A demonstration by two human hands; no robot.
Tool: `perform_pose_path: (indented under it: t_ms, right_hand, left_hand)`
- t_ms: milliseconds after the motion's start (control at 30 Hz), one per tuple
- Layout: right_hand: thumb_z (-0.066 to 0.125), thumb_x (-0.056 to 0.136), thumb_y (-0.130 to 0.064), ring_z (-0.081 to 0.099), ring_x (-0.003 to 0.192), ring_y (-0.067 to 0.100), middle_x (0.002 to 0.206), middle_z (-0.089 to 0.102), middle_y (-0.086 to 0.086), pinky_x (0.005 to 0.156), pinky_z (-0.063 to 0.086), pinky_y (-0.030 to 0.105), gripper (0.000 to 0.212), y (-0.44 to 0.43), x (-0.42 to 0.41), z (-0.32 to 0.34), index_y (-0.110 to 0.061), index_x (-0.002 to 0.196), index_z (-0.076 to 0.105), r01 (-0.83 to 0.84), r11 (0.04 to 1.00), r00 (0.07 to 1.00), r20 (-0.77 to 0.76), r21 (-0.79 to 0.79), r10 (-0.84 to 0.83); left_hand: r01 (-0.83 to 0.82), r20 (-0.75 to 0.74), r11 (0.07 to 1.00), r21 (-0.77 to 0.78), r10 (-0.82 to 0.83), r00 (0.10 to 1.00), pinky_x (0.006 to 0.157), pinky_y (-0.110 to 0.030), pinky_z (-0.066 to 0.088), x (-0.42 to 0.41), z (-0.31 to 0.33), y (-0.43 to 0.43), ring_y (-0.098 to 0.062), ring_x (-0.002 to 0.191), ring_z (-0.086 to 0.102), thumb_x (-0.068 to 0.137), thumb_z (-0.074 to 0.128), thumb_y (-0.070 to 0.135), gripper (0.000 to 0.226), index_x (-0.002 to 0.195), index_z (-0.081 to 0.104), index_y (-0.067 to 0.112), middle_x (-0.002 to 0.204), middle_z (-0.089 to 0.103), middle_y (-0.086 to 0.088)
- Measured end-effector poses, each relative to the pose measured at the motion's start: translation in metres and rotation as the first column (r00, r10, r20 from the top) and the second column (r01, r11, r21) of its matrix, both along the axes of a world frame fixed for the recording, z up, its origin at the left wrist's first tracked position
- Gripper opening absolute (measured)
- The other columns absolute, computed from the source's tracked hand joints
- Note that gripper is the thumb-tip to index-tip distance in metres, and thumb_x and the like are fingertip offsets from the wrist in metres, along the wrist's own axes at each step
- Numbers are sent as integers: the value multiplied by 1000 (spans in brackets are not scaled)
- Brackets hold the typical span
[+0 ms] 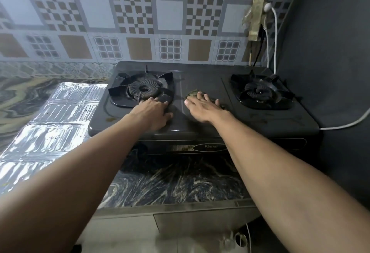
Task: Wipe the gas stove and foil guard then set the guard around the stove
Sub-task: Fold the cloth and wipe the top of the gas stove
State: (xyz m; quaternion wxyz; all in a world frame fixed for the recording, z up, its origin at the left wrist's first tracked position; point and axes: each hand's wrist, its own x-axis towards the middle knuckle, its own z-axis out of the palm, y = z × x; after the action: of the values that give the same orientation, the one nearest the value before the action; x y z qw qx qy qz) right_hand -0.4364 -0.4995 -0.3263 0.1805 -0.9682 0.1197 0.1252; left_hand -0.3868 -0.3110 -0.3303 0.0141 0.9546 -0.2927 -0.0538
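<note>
On marbled counter: stove, foil guard.

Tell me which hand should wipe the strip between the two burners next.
Right. The right hand already presses the cloth flat on the stove there, while the left hand rests empty beside the left burner.

Right hand presses what looks like a pad on stove.
</note>
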Motion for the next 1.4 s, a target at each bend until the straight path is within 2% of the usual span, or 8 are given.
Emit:
perform_pose_path:
  t_ms: [133,200,300,633,900,1067,1200,1400]
  right_hand:
    - [14,105,-49,-12,153,24,167,-10,1,117,-15,56,53,22,-4,-1,-38,157,19,-47,999,998,-33,5,47]
    - [15,105,-49,-13,153,24,167,-10,0,118,-15,57,54,33,-8,0,-38,157,20,-62,998,997,-34,3,62]
    - [14,105,-50,-13,153,23,167,-10,0,118,-15,56,55,48,-16,3,-36,158,19,-73,997,997,-28,13,74]
    - [8,103,-55,-11,153,20,166,-9,-2,118,-16,53,57,65,-48,-3,-38,158,15,-118,993,993,16,-20,118]
    - [9,103,-58,-11,153,21,167,-10,1,119,-14,52,60,43,-51,-1,-36,158,14,-73,997,997,2,-26,73]
    - [10,102,-60,-5,154,21,167,-3,1,121,-8,53,61,10,-58,0,-35,157,22,-126,992,992,22,-18,127]
    - [13,102,-61,-1,154,21,167,0,0,121,-5,53,62,-19,-72,-5,-35,156,26,-166,984,985,41,-68,169]
    - [14,103,-60,5,154,22,167,5,0,122,3,54,59,-49,-89,1,-34,154,31,-163,983,985,47,-85,167]
  left_hand:
    - [37,34,997,-67,-34,999,95,-45,49,-10,4,16,-36,116,58,99,41,33,34,118,62,15,125,61,-14]
    - [37,37,997,-74,-34,999,90,-45,51,-15,5,23,-34,109,61,96,41,28,28,107,64,15,116,65,-12]
    - [27,13,995,-91,-26,1000,88,-45,51,-21,6,30,-33,107,61,92,44,22,24,101,65,14,111,64,-12]
    - [23,-15,992,-124,-25,1000,88,-40,46,-26,5,41,-34,110,58,86,46,13,31,111,65,12,117,59,-12]
    - [27,6,995,-92,-27,1000,100,-54,42,-30,5,24,-36,115,54,93,43,21,26,107,63,14,119,58,-13]
    - [11,36,1000,-12,-11,999,99,-55,39,-30,0,1,-32,123,48,95,41,29,31,114,63,18,124,56,-10]
    - [-29,58,1000,7,29,998,100,-58,36,-32,-3,-13,-31,127,46,95,41,33,33,116,63,21,131,53,-7]
    - [-75,63,997,26,73,995,103,-59,35,-40,-2,-28,-31,128,43,95,41,37,34,116,63,22,131,53,-7]
